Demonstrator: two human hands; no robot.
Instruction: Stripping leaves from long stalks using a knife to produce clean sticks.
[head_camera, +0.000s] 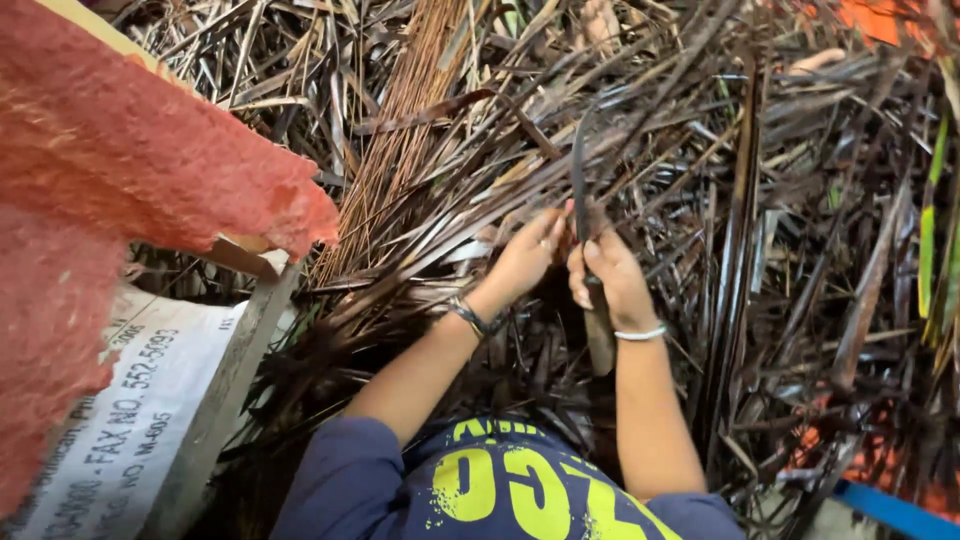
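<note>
The right hand has its grip closed around the wooden handle of a knife, whose dark curved blade rises above the knuckles. The left hand has a narrow grip pinched on a dry palm leaf just beside the blade, in the middle of the leaf pile on the floor. To do this well, it seems best to keep the leaf taut, the edge angled away from the left fingers, and each pull short. A bundle of thin brown ribs lies toward the pile's upper left, near a red rough slab and a white printed sack.
</note>
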